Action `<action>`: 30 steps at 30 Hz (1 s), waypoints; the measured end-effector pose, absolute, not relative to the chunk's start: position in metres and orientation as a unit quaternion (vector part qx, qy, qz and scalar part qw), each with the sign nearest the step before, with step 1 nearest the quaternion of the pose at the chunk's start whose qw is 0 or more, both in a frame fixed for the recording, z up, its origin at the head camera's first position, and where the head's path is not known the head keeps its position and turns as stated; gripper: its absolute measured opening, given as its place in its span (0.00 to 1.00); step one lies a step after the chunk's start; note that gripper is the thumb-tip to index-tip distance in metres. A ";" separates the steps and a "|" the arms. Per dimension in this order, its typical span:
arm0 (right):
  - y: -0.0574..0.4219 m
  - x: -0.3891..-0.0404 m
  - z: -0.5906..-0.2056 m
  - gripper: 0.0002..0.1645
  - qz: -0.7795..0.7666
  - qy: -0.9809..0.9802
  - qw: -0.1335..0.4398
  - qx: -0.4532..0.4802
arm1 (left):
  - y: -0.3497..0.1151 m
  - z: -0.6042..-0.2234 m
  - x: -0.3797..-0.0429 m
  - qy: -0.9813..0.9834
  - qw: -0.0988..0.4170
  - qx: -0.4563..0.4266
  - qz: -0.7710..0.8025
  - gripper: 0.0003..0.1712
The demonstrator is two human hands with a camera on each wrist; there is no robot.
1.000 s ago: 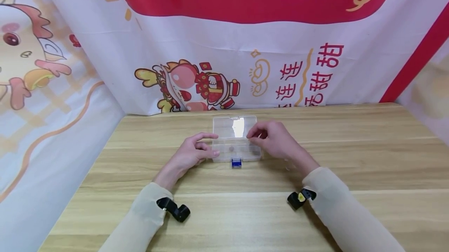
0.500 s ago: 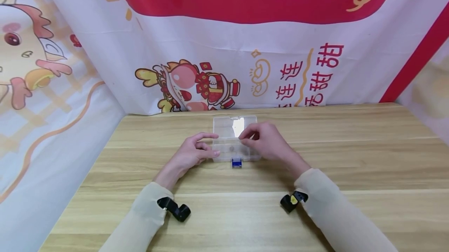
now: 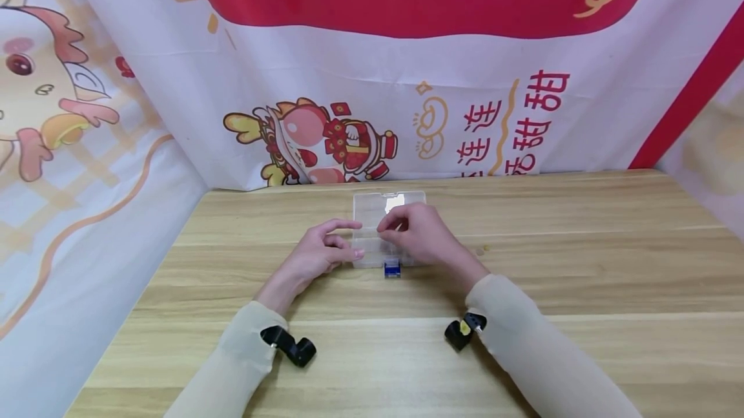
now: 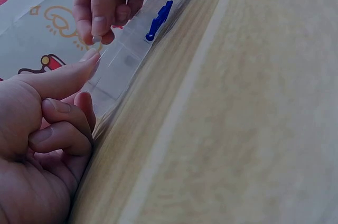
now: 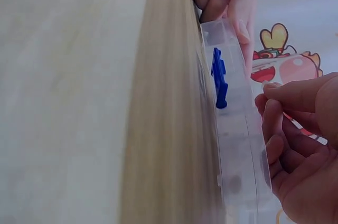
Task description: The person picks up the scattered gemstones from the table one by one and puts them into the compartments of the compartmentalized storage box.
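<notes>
Steadiness matters: my right hand (image 3: 421,234) pinches a tiny pale piece (image 4: 96,39) over the clear box (image 3: 372,262), which my left hand (image 3: 316,253) grips by its end, so lowering straight and releasing softly seems best. Walls and the open lid (image 3: 369,210) hem my fingertips in, while the table (image 3: 372,353) gives wider room on my near side

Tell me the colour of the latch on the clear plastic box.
Blue; the latch shows best in the right wrist view.
</notes>
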State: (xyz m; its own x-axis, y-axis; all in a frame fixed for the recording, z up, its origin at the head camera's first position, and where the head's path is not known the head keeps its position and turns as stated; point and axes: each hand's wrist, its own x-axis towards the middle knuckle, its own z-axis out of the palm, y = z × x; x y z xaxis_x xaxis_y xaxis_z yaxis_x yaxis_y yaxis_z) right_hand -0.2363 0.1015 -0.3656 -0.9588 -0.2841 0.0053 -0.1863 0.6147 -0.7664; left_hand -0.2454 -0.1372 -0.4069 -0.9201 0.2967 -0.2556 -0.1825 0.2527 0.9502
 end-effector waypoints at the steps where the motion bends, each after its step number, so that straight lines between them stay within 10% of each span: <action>1: 0.100 -0.237 -0.366 0.04 -0.415 0.898 0.057 -0.133 | -0.137 -0.407 -0.245 0.766 0.196 0.036 0.611 0.31; 30: 0.075 -0.246 -0.370 0.07 -0.364 0.918 0.057 -0.150 | -0.137 -0.408 -0.247 0.767 0.201 0.035 0.609 0.32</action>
